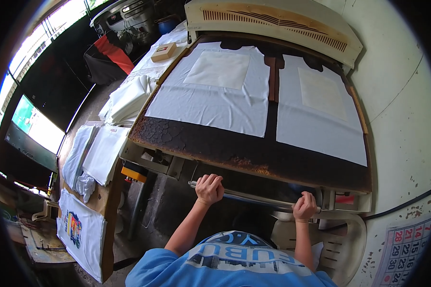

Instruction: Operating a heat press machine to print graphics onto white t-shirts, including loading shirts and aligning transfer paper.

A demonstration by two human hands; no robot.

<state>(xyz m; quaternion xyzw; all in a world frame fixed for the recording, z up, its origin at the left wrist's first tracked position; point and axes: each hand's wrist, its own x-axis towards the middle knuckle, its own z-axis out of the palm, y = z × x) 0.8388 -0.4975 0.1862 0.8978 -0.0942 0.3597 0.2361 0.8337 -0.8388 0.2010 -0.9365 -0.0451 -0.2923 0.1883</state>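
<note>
Both hands grip the metal handle bar [254, 197] that runs along the near edge of the heat press bed [254, 155]. The left hand [209, 188] has its fingers curled shut over the bar's left end; the right hand [305, 206] has its fingers wrapped closed around the bar nearer its right end. The bar's long axis lies left to right across the person's front, directly under both palms, so neither hand is nearer. Beyond the bar, on the dark, cracked bed, two white fabric sheets [215, 95] lie flat side by side, each bearing a paler square. The raised press lid [273, 21] stands behind them.
</note>
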